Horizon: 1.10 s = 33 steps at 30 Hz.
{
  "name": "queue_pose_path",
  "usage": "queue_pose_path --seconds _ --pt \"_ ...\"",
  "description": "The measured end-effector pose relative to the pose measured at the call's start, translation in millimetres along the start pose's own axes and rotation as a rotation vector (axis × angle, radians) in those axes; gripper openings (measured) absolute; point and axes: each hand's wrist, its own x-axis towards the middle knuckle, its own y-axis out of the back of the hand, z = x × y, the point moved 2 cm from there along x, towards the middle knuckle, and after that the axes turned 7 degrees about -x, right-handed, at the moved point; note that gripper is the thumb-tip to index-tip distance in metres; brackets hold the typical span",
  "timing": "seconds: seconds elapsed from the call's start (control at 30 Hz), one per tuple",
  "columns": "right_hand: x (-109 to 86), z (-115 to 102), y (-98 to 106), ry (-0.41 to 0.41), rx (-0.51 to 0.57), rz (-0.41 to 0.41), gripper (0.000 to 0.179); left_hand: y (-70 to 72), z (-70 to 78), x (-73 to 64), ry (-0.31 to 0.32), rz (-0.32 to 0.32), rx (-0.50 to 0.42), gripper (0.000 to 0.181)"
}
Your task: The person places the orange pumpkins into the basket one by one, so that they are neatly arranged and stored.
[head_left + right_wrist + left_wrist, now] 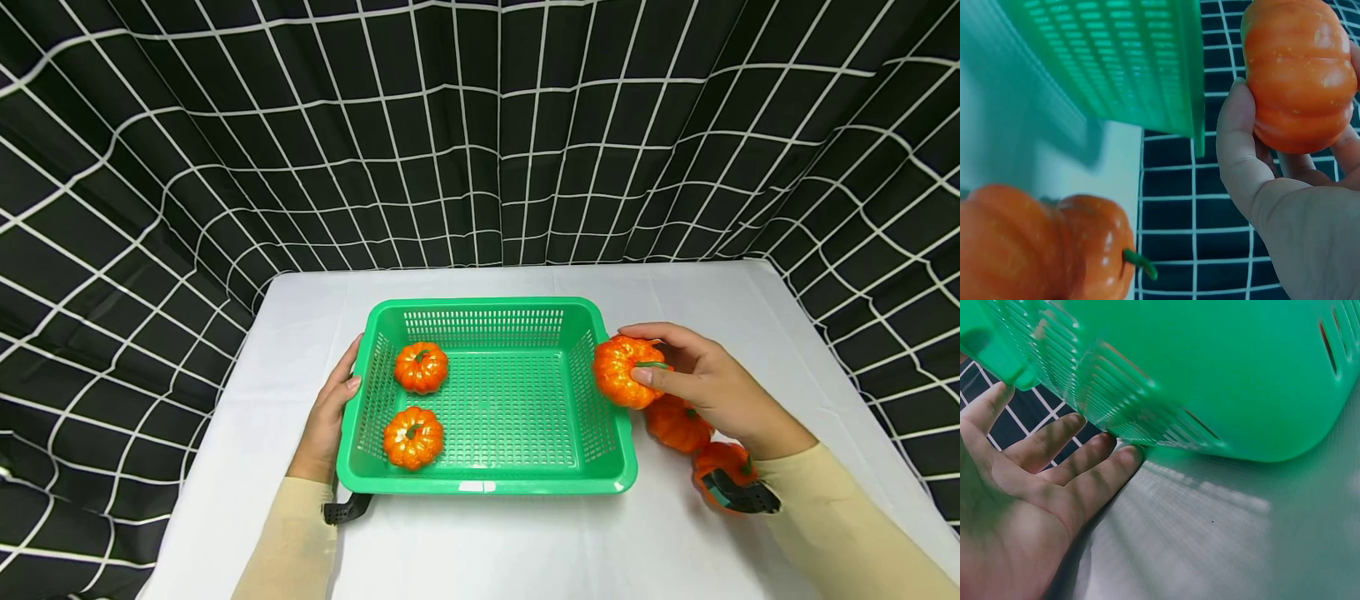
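At the right end of the green plastic basket (487, 486), my right hand (697, 375) grips a small orange pumpkin (621, 371) between thumb and fingers. The pumpkin overlaps the basket's right rim in the head view, and the right wrist view shows it raised beside the basket wall (1129, 56). My left hand (330, 417) rests against the basket's left side, thumb at the rim. In the left wrist view its extended fingers (1094, 478) touch the outer wall. Inside the basket, on the left, sit two orange pumpkins, one at the back (422, 367) and one in front (413, 438).
Right of the basket, below my right hand and wrist, lie two more pumpkins, one nearer the basket (678, 425) and a redder one (723, 462) partly hidden by the wrist strap. A white cloth covers the table (480, 550). Black curtains with a white grid (450, 133) surround it.
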Motion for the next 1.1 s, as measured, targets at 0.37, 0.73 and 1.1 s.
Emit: queue_pose_path --seconds 0.37,0.73,1.1 --pt "16.5 -12 -15 0.053 0.019 -0.045 0.042 -0.1 0.4 0.3 0.002 0.004 0.008 0.063" --pt "26.0 -21 -29 0.065 0.047 -0.089 0.044 -1.5 2.5 0.2 0.001 0.003 0.013 0.063" --pt "36.3 -33 -38 0.108 0.025 -0.12 0.044 0.0 0.3 1.1 -0.012 -0.014 0.0 0.063"
